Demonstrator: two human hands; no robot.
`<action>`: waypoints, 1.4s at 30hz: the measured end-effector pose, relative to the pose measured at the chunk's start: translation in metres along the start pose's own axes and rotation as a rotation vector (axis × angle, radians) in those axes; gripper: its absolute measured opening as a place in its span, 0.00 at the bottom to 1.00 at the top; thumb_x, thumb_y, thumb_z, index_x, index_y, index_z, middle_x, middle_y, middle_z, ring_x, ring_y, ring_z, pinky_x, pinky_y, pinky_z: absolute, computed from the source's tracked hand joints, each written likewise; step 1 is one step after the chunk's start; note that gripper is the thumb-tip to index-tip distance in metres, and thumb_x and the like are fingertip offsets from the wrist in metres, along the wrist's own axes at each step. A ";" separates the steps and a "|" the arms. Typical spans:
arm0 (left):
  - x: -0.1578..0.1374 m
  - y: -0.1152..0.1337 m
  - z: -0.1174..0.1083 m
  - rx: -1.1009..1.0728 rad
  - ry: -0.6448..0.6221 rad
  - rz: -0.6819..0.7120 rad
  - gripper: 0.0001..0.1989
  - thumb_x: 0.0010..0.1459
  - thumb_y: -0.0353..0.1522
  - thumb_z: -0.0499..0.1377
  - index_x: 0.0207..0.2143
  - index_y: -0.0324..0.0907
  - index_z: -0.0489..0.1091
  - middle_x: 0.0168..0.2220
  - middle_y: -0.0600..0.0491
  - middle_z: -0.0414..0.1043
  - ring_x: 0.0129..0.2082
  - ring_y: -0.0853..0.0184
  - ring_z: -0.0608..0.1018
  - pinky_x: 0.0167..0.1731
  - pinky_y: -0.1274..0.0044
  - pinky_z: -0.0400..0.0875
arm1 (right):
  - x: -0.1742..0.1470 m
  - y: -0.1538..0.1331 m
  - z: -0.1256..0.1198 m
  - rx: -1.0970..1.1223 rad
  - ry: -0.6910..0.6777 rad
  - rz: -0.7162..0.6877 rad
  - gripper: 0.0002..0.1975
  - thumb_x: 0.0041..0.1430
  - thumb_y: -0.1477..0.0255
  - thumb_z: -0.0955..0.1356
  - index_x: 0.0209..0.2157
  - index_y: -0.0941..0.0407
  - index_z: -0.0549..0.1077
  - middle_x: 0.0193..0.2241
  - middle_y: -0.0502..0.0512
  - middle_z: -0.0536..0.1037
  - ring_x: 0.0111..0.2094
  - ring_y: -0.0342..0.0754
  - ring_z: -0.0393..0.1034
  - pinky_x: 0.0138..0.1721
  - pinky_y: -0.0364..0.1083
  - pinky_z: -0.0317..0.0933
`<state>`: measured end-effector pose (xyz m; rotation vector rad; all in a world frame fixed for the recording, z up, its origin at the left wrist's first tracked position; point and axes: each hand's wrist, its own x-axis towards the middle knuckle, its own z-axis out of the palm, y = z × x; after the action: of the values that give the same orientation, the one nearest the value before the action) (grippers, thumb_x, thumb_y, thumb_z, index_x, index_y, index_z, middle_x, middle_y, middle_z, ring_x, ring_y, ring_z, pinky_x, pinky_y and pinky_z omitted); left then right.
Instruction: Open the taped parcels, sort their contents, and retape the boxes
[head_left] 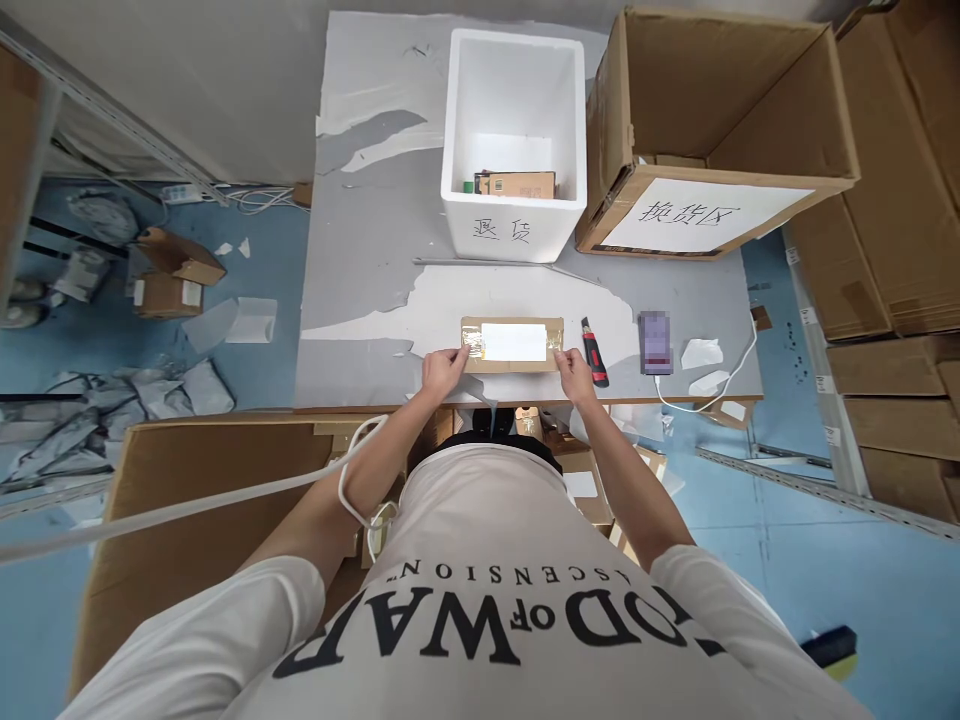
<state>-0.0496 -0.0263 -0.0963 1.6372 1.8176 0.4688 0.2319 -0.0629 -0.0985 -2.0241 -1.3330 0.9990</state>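
Note:
A small cardboard box [472, 365] with a white label and clear tape at both ends lies on the table near its front edge. My left hand [444, 371] pinches its left end between thumb and fingers. At the opposite end, my right hand [574, 374] grips the right side of the same box. Just beyond my right hand lies a red and black box cutter [594, 352]. A phone [655, 343] with a white cable rests farther right.
A white foam bin [514, 228] with small boxes inside stands behind. Beside it is a large open carton [720, 215] with a handwritten sign. Scraps of white paper [702, 353] lie right of the phone. A big carton [202, 500] stands at my left below the table [360, 230].

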 end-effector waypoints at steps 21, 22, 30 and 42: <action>-0.020 -0.016 0.004 -0.141 -0.014 0.052 0.31 0.61 0.49 0.50 0.55 0.35 0.68 0.51 0.40 0.73 0.51 0.56 0.75 0.47 0.70 0.69 | -0.005 0.047 0.014 0.129 0.150 0.002 0.25 0.64 0.54 0.52 0.45 0.56 0.67 0.45 0.61 0.73 0.48 0.51 0.66 0.49 0.51 0.61; -0.027 -0.015 0.004 -0.093 0.015 0.127 0.32 0.61 0.48 0.51 0.59 0.35 0.64 0.58 0.38 0.67 0.57 0.54 0.70 0.52 0.67 0.67 | -0.003 0.052 0.009 0.030 0.216 -0.015 0.23 0.64 0.56 0.53 0.47 0.57 0.67 0.47 0.63 0.72 0.50 0.52 0.65 0.51 0.53 0.59; -0.054 0.006 0.019 0.415 -0.215 0.759 0.30 0.64 0.38 0.49 0.65 0.34 0.53 0.66 0.39 0.53 0.68 0.55 0.53 0.65 0.60 0.46 | 0.048 0.089 -0.027 -0.513 0.052 0.213 0.35 0.51 0.66 0.69 0.60 0.57 0.59 0.52 0.69 0.66 0.53 0.63 0.62 0.50 0.59 0.59; -0.051 0.016 0.040 0.421 -0.108 0.645 0.29 0.62 0.37 0.50 0.65 0.38 0.55 0.65 0.38 0.55 0.66 0.52 0.56 0.62 0.59 0.48 | 0.029 -0.074 -0.055 -0.580 -0.449 -0.607 0.31 0.65 0.69 0.55 0.68 0.53 0.43 0.55 0.63 0.66 0.45 0.56 0.67 0.43 0.52 0.63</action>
<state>-0.0101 -0.0792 -0.1045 2.4977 1.3335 0.2617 0.2432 -0.0085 -0.0194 -1.5862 -2.5198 0.8570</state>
